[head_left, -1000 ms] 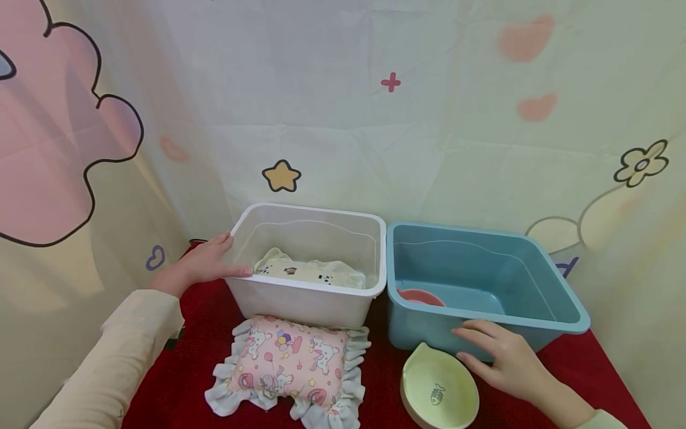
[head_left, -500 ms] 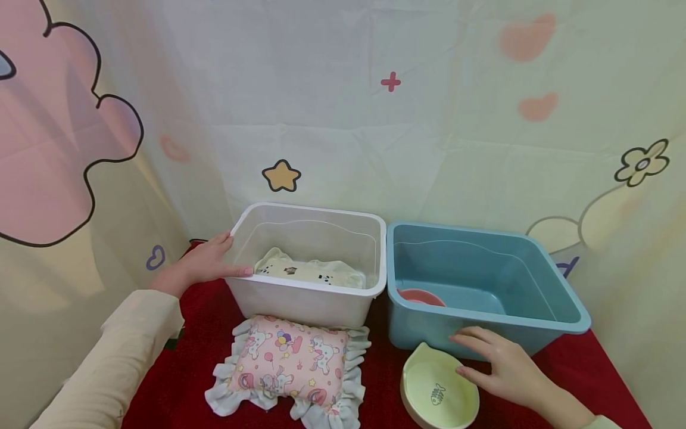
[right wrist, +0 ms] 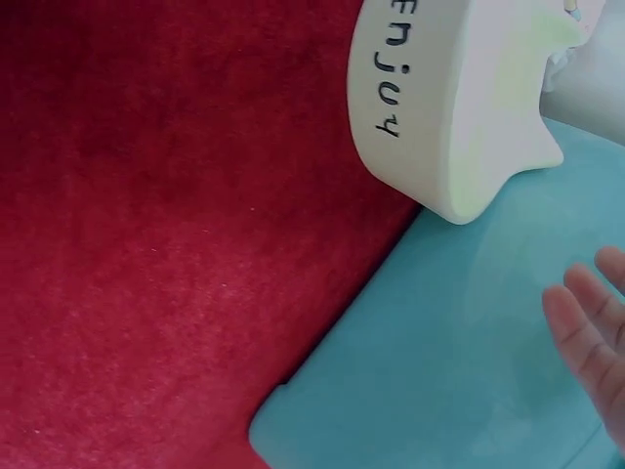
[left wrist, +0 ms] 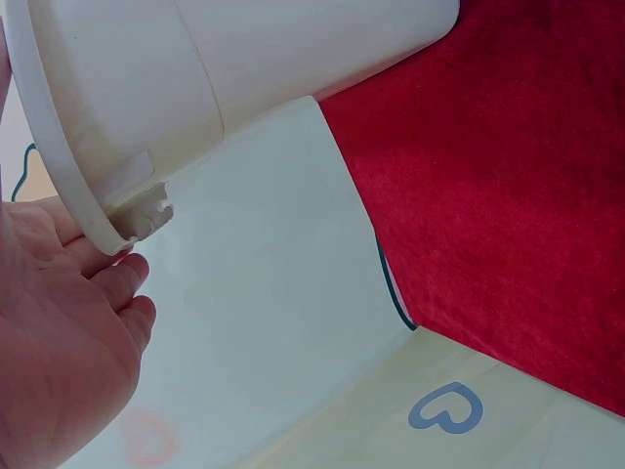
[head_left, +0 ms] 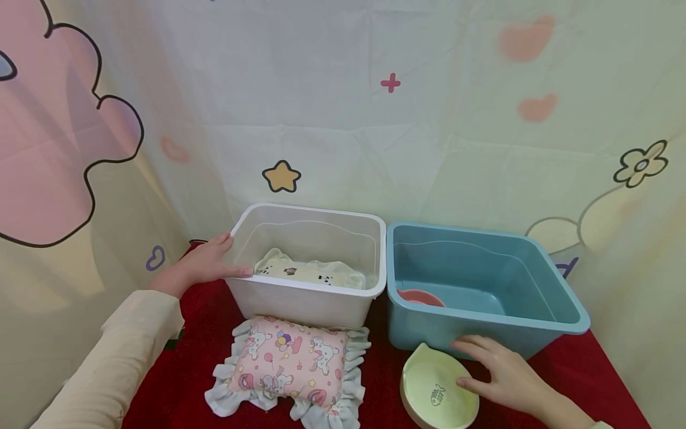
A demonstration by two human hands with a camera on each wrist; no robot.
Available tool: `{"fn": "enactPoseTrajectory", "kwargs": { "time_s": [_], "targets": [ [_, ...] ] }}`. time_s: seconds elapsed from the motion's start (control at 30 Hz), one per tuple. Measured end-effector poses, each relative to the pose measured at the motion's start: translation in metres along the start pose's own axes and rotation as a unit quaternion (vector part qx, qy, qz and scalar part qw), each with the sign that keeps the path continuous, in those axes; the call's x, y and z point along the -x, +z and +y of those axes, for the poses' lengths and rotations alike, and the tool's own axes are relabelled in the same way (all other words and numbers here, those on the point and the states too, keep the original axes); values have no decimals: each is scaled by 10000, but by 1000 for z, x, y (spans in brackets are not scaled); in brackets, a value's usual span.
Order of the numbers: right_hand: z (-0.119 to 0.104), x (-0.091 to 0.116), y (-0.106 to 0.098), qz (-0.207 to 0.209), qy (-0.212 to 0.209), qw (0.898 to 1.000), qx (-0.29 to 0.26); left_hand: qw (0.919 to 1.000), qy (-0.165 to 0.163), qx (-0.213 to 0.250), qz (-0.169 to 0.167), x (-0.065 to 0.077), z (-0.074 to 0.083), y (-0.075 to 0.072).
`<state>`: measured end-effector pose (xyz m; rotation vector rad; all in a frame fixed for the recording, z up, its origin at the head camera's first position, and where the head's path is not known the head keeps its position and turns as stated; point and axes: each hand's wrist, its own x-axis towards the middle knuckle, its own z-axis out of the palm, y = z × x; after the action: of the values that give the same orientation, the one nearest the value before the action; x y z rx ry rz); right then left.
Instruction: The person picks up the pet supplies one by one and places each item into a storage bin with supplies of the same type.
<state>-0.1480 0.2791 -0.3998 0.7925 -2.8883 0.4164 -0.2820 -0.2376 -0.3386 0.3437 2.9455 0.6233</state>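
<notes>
My left hand (head_left: pixel 206 265) holds the left front corner of a white plastic bin (head_left: pixel 300 304). In the left wrist view, the fingers (left wrist: pixel 117 283) curl by the bin's rim (left wrist: pixel 68 186). A cream frilled cloth item (head_left: pixel 305 271) lies inside. On the right, my right hand (head_left: pixel 504 372) hovers with spread fingers between a pale yellow-green bowl (head_left: pixel 439 387) and the front wall of a blue bin (head_left: pixel 482 333). Its thumb overlaps the bowl's rim in the head view; contact cannot be told. The right wrist view shows the bowl's side (right wrist: pixel 400 88) lettered "Enjoy", apart from the fingers (right wrist: pixel 576 332).
A pink printed pillow (head_left: pixel 295 363) with pale ruffles lies in front of the white bin. Inside the blue bin sits a pink bowl (head_left: pixel 420 297), partly hidden by the front wall. Red cloth (head_left: pixel 209 316) covers the table, and a printed curtain (head_left: pixel 343 119) hangs behind.
My right hand has shifted slightly down, its thumb now overlapping the yellow-green bowl's rim. My left hand, the bins and the pillow have stayed put.
</notes>
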Motion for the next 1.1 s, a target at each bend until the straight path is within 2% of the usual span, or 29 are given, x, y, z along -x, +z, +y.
{"fn": "enactPoseTrajectory", "kwargs": {
  "time_s": [0.4, 0.77, 1.1],
  "targets": [
    [5, 7, 10, -318, 536, 9978, -223, 9999, -20, -99, -45, 0, 0, 0],
    [8, 11, 19, -491, 778, 9951, -373, 9999, -16, -133, -51, -2, -2, 1],
    [13, 16, 28, -759, 1115, 9874, -824, 9999, -31, -87, -45, -2, -2, 1]
  ]
}}
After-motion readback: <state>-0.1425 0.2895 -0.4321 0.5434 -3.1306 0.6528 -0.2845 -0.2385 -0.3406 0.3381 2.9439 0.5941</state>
